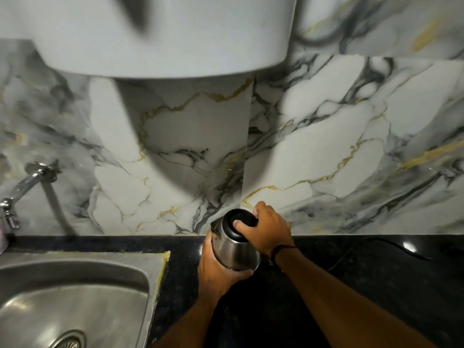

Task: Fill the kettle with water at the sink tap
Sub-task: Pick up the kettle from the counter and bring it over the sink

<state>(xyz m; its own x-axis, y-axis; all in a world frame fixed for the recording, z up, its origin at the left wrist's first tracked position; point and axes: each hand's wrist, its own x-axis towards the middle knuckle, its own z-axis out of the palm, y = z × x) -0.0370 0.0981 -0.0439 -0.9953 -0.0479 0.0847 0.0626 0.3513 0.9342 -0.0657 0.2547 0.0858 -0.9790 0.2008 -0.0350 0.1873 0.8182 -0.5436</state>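
Observation:
A steel kettle (232, 249) with a black lid stands over the dark counter, right of the sink, close to the marble wall. My left hand (216, 275) wraps around its lower body from the left. My right hand (267, 231) grips the top from the right, with the thumb pressed on the black lid. The steel sink (75, 267) lies at the lower left with its drain at the bottom edge. A chrome tap (25, 183) comes out of the wall at the far left, above the sink's back rim.
The black stone counter (364, 285) stretches right of the sink, and a black cord (391, 243) runs across it behind my right arm. A large white rounded body (163, 33) hangs overhead on the marble wall. A pink item shows at the far left edge.

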